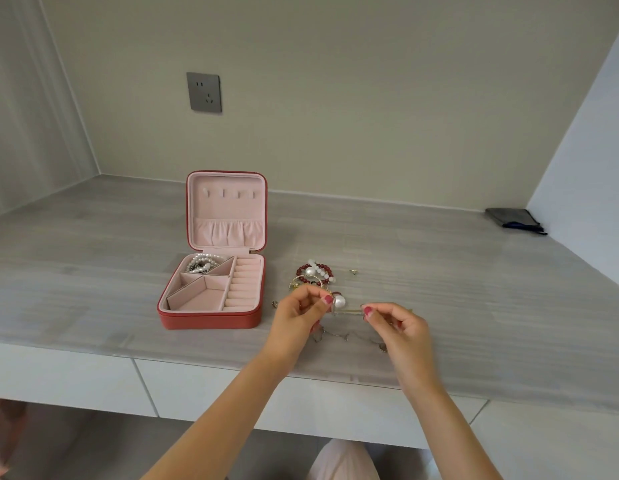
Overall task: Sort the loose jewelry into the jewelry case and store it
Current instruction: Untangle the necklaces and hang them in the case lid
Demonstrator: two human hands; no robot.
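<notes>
At lower centre, her left hand (303, 311) and right hand (396, 323) each pinch an end of a thin gold chain (349, 312), light, limp, tangle-prone, best held by its ends.

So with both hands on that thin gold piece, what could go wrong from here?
1. The thin gold piece, pinched between left hand and right hand, may snag the bracelet pile behind it and drag pieces along.
2. The small stud lies loose and apart; it could easily be missed.
</notes>
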